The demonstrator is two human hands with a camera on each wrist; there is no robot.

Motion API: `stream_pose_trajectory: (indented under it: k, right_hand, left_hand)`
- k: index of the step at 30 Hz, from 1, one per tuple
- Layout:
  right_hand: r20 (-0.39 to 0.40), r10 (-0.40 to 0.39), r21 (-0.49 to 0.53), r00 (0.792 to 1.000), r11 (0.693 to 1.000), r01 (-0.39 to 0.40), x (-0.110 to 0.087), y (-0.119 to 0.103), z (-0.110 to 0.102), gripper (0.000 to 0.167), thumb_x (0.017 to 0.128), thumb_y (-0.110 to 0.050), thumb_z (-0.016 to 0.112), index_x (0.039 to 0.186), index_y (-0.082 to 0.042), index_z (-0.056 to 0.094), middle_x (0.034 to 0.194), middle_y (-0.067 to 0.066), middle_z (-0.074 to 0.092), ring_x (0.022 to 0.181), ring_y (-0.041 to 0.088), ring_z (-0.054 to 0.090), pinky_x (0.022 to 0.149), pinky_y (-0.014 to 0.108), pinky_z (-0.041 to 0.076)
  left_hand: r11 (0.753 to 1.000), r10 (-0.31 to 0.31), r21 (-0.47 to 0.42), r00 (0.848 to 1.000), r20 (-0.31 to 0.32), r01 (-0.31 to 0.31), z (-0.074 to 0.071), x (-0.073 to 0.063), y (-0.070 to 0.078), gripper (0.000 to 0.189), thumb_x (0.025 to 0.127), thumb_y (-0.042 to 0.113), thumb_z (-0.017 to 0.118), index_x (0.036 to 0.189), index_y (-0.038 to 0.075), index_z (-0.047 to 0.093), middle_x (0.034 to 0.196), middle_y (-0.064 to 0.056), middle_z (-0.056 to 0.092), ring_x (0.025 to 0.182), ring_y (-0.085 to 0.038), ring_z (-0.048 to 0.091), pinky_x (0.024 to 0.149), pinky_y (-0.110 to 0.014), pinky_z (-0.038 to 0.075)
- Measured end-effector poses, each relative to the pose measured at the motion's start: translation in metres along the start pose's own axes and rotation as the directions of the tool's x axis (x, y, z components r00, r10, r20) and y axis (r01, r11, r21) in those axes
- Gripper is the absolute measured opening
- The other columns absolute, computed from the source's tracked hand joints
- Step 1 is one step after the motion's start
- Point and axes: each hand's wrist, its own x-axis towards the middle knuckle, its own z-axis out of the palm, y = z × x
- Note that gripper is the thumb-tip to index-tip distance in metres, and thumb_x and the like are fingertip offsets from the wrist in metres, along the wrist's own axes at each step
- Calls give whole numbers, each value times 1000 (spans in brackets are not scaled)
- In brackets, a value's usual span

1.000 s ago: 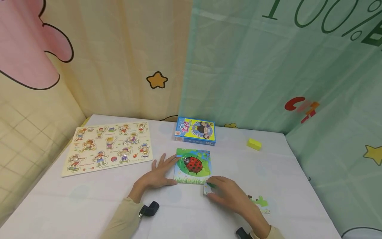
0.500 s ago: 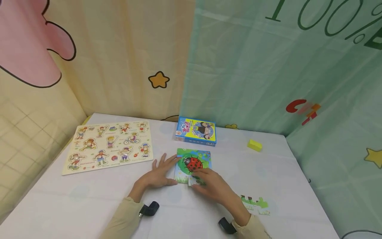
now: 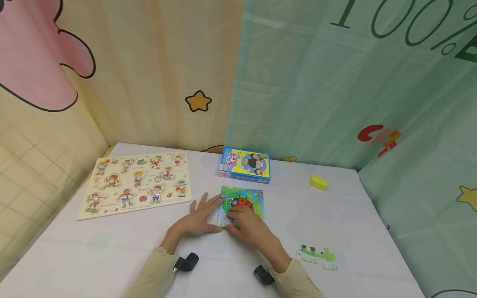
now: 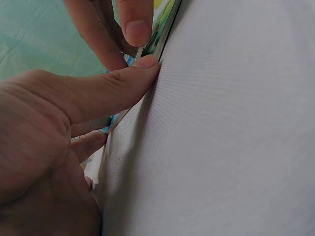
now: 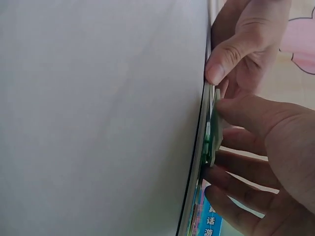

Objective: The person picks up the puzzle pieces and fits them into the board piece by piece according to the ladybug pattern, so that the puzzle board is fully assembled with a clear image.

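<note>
A square ladybug jigsaw puzzle [image 3: 231, 191] lies flat at mid-table. My left hand [image 3: 199, 218] rests on the table at its left side, fingers spread, with fingertips and thumb touching the puzzle's edge. Over the puzzle's lower left part is my right hand [image 3: 249, 227], pinching a thin puzzle piece [image 5: 217, 129] between thumb and fingers. The right wrist view shows this piece tilted slightly off the puzzle surface. Most of the puzzle's lower half is hidden under the right hand in the head view.
Loose green-and-white puzzle pieces [image 3: 316, 254] lie to the right. Behind the puzzle is a blue-and-yellow box [image 3: 244, 164]. A wooden board with sports figures [image 3: 136, 184] stands left, and a yellow block [image 3: 318, 182] sits back right. Curtains hang behind the table.
My right hand has moved left with the puzzle piece, from the puzzle's lower right corner to its lower left part. My left hand has stayed at the left edge.
</note>
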Motion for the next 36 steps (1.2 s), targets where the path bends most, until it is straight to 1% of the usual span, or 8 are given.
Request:
stream_pose_trajectory:
  k: [10,19,21,23,27,30,33,36]
  right_hand:
    - [0,38,-69,999,997,-38,2,-5,-1,32,92,-29,73,119,-10,74,127,6,70,120,23,63,102,39,53]
    - [-39,40,-157,998,987,-46,8,-9,-4,30,87,-32,78,111,-15,78,120,0,74,113,22,61,102,42,51]
    - [-36,54,-168,998,984,-60,9,-11,-5,28,88,-32,78,110,-16,79,124,2,71,117,25,58,102,45,50]
    - [-20,78,-171,997,982,-81,7,-13,-6,27,89,-32,77,111,-18,79,131,8,65,124,30,54,103,51,49]
    - [52,147,-130,988,982,-139,5,-15,-12,28,94,-37,69,117,-22,77,144,16,49,135,38,39,108,60,40]
    - [124,172,-56,977,984,-166,4,-11,-17,32,99,-38,61,123,-23,74,150,17,41,139,41,33,111,63,33]
    - [197,164,31,966,984,-174,1,-4,-17,36,102,-38,56,133,-23,67,151,19,38,141,42,29,111,64,31]
    - [237,119,109,964,983,-149,-4,7,-14,41,103,-36,55,141,-23,60,149,18,38,139,40,30,108,63,31]
  left_hand:
    - [1000,-8,-9,1000,1,8,1,1,1,89,86,28,78,159,17,29,168,-9,18,154,-42,-11,117,-68,-13]
    - [1000,-6,-4,1000,1,6,1,1,0,89,86,29,78,159,16,29,168,-8,18,154,-42,-11,117,-68,-13]
    - [1000,-6,-5,1000,3,6,0,1,0,89,86,29,78,159,16,29,168,-8,18,154,-42,-11,117,-68,-13]
    - [1000,-5,-8,1000,7,5,0,1,0,89,86,29,78,159,15,29,168,-8,18,154,-43,-11,117,-69,-13]
    - [1000,7,-8,1000,2,-7,-1,2,1,88,87,28,77,159,15,29,168,-8,18,154,-43,-12,116,-69,-13]
    - [1000,13,-12,1000,-1,-13,-2,2,2,88,87,27,77,159,14,29,169,-8,17,154,-43,-12,116,-69,-14]
    - [1000,9,-12,1000,5,-9,-2,2,1,88,87,28,77,159,14,29,169,-8,17,154,-43,-12,116,-69,-14]
    - [1000,4,-7,1000,6,-4,-1,1,1,85,88,30,75,158,14,30,168,-8,18,154,-43,-11,116,-70,-13]
